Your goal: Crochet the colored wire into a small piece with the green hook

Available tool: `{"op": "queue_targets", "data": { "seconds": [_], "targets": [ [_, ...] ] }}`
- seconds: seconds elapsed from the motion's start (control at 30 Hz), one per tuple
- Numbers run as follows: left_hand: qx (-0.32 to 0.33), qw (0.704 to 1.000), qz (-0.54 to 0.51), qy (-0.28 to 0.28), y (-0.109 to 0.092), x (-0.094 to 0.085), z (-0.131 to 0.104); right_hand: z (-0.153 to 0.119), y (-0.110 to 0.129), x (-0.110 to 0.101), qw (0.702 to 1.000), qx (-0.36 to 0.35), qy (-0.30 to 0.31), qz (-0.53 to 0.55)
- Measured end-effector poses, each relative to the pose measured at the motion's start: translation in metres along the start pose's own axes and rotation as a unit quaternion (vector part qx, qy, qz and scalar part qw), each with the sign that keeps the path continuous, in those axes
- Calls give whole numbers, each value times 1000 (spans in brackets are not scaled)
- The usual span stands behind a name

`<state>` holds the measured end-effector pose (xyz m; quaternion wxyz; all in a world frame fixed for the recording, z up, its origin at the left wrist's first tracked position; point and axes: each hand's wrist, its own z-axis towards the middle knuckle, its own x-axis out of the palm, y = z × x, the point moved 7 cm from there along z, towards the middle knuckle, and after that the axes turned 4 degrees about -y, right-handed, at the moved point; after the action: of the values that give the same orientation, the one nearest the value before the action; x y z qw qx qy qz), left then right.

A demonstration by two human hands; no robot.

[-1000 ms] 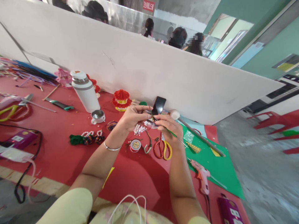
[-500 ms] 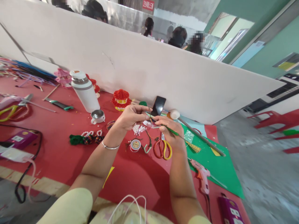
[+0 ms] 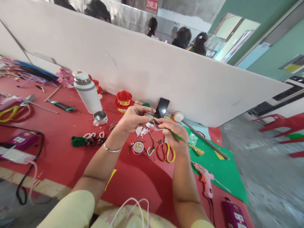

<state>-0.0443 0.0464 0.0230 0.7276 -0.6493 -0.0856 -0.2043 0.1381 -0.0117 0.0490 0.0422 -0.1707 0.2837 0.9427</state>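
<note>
My right hand (image 3: 179, 144) is closed around a crochet hook with a green handle (image 3: 176, 135), its thin tip pointing left. Against that tip, my left hand (image 3: 133, 119) pinches a small bit of dark yarn work (image 3: 154, 121); its exact shape is too small to make out. Below the hands on the red table lie red-and-yellow scissors (image 3: 170, 153), a thread spool (image 3: 138, 148), a pale green bent hook-like piece (image 3: 150, 151) and a heap of white beads (image 3: 140, 130). Left of my left wrist is a dark green yarn piece with bead loops (image 3: 79, 141).
A white thermos (image 3: 87, 95) and its metal cup (image 3: 100, 118) stand at the left. A phone (image 3: 161, 107) leans against the white partition (image 3: 190, 85). On the right are a pink glue gun (image 3: 206, 180), a rod (image 3: 206, 141) and a purple power strip (image 3: 234, 213).
Both hands keep nearly the same place and grip, with the crochet hook still at the yarn. The whole view has shifted very slightly.
</note>
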Motion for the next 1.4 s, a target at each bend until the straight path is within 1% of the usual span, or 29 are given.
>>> {"op": "queue_targets", "data": {
  "seconds": [0.1,0.17,0.3,0.4,0.6,0.77,1.03,1.1,1.17,1.27,1.33,1.4],
  "targets": [
    [-9,1000,-22,7,2,-1,1,-2,-8,-4,996,58,-37,55],
    [-8,999,-33,8,2,-1,2,-4,-11,-5,991,84,-56,89],
    [-11,998,-53,16,4,5,0,-5,-15,-6,984,109,-81,116],
    [-18,997,-63,27,8,11,-1,-5,-20,-5,982,106,-97,120],
    [-43,995,-71,59,18,21,-2,-4,-31,-2,984,71,-129,102],
    [-53,993,-98,49,20,21,-1,-6,-31,-1,984,63,-136,101],
    [-10,995,-99,-9,22,21,0,-4,-24,-4,988,57,-130,59],
    [15,995,-88,-33,22,20,1,-6,-29,-3,983,90,-145,64],
    [65,992,-70,-77,18,16,1,-10,-39,0,972,157,-155,82],
    [127,983,-23,-130,14,12,-1,-18,-52,12,949,257,-126,130],
    [134,981,4,-140,15,13,-3,-20,-55,18,941,281,-107,154],
    [122,983,-5,-134,18,15,-3,-20,-55,18,942,276,-115,155]
  ]
}}
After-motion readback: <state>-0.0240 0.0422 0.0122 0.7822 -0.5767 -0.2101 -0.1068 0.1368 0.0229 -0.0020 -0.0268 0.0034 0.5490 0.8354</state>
